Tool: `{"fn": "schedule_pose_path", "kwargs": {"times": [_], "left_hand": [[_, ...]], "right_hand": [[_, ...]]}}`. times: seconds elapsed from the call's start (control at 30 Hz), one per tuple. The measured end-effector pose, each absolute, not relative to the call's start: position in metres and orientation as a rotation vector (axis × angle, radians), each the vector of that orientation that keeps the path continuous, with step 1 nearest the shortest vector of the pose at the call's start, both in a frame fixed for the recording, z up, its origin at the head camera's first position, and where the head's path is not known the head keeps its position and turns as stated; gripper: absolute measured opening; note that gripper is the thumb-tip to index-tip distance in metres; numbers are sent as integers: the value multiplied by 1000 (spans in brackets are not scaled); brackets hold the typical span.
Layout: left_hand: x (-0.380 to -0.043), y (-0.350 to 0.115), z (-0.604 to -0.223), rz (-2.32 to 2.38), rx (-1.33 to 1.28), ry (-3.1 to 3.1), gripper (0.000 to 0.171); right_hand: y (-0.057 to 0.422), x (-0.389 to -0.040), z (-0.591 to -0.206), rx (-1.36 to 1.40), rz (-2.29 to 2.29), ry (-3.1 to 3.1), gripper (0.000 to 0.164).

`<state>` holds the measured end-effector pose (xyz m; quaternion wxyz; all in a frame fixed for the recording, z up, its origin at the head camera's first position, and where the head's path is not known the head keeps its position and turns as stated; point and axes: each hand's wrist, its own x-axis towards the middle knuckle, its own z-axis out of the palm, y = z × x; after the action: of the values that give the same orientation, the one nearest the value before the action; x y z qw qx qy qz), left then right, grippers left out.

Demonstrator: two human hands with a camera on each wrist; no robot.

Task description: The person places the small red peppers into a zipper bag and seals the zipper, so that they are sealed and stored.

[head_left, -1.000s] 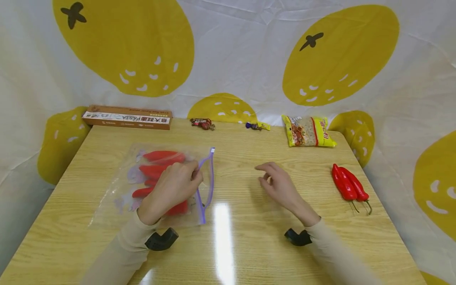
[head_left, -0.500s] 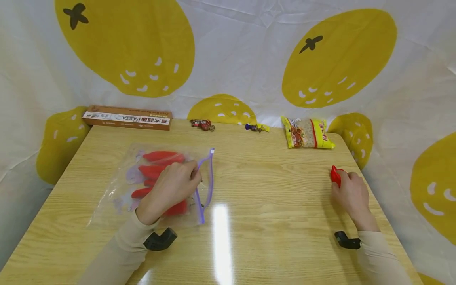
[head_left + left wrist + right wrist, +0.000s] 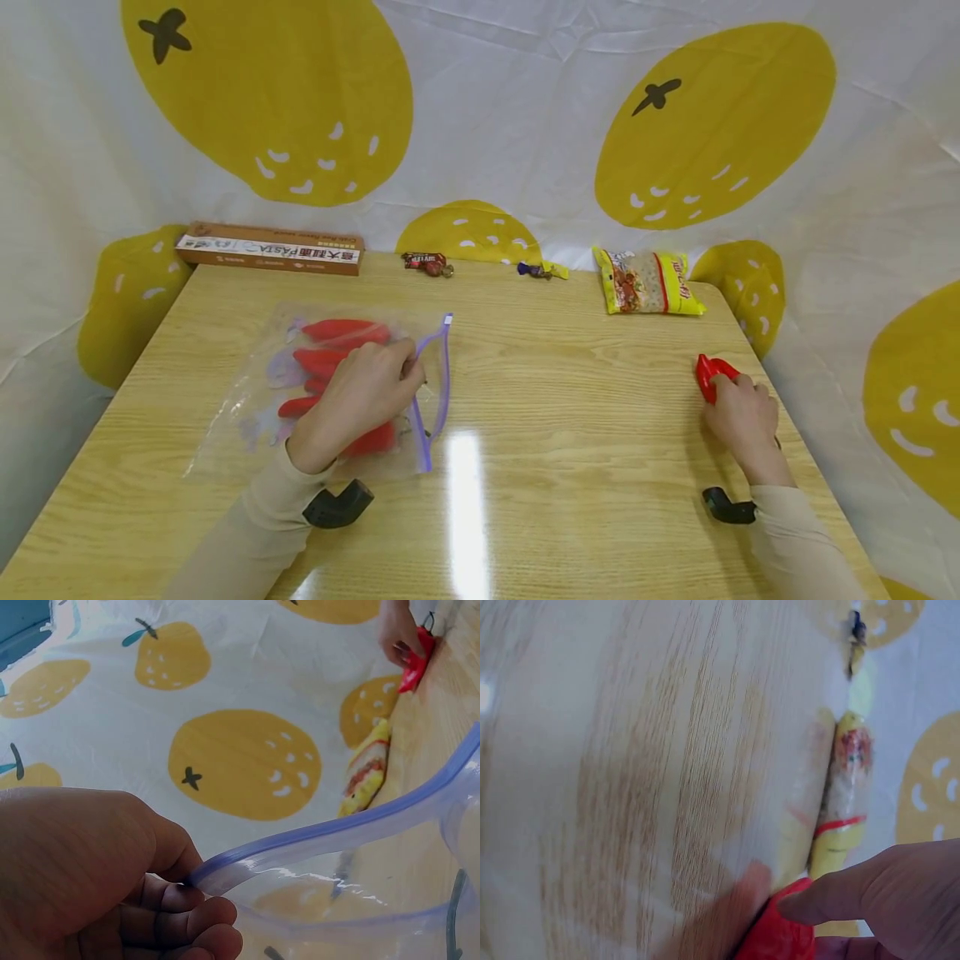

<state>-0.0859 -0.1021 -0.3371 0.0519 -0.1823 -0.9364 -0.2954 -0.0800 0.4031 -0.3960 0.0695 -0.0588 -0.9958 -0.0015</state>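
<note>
Let the bench [image 3: 570, 400] carry the weight of the clear zip bag [image 3: 232, 433], which lies flat with its mouth facing right; try not to tug it. Your left hand [image 3: 367, 392] is nearly closed, pinching one edge of that mouth. A light, steady pinch should be enough: lift the edge a little to make a wide gap. Your right hand [image 3: 742, 417] is curled around the red peppers [image 3: 707, 381], near the bench's right edge. Squeeze gently round the fat part, because shiny skin may slip. The peppers sit right under your curled fingers, with two tips poking out ahead. I can't tell if you have hold of both or just one, or if they are off the bench. They are well apart from the bag. The purple zip strip [image 3: 352, 822] meets your left fingertips, so don't let it fold shut. A thin green stem [image 3: 429, 621] sticks out behind your right hand; don't pull by it, as it could snap.
</note>
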Motion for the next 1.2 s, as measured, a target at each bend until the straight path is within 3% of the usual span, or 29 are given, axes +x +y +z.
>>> {"fn": "schedule_pose_path", "kwargs": {"times": [0.33, 0.67, 1.2], "left_hand": [[-86, -102, -339, -897, -547, -2832, 25], [-86, -102, -338, -887, -569, -2829, 26], [-86, -100, -338, -896, -558, -2852, 26]], "right_hand": [[404, -77, -397, -197, 171, -2975, 41], [392, -78, -390, -231, 151, -3019, 45], [228, -87, -362, 483, 864, -2916, 40]]}}
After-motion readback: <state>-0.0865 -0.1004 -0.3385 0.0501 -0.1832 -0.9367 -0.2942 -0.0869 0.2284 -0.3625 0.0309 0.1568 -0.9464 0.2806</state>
